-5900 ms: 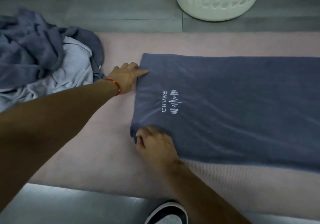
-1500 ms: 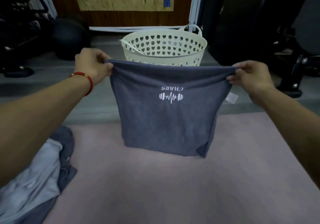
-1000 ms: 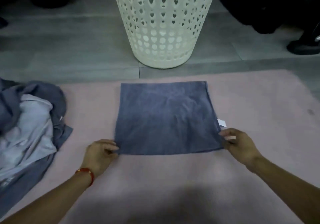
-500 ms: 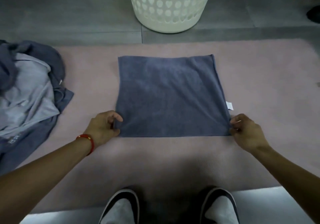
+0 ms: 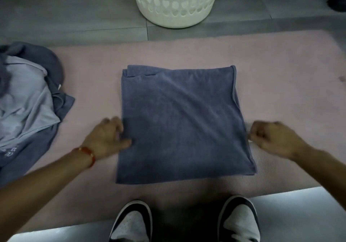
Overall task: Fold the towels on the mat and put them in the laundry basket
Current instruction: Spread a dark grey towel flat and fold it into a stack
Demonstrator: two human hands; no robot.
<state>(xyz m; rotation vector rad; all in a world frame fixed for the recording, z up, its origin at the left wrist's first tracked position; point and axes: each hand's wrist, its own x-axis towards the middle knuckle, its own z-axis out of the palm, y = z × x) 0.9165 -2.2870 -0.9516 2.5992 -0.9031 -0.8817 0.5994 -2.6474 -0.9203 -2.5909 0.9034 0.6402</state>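
A dark blue towel [image 5: 179, 121] lies folded into a square in the middle of the pink mat [image 5: 280, 84]. My left hand [image 5: 106, 138] is at the middle of its left edge, thumb on top of the cloth and fingers curled at the edge. At the middle of the right edge is my right hand [image 5: 271, 138], its fingers curled and pinching the cloth there. The white laundry basket [image 5: 176, 1] stands on the grey floor just beyond the mat, straight ahead of the towel.
A loose heap of blue and pale grey towels [image 5: 28, 101] lies on the mat's left end. My two shoes [image 5: 187, 223] stand at the mat's near edge. Grey floor surrounds the mat, with a dark object [image 5: 337, 1] at the far right.
Both hands have slid from the towel's near corners to the middle of its side edges. The towel stays flat on the mat.
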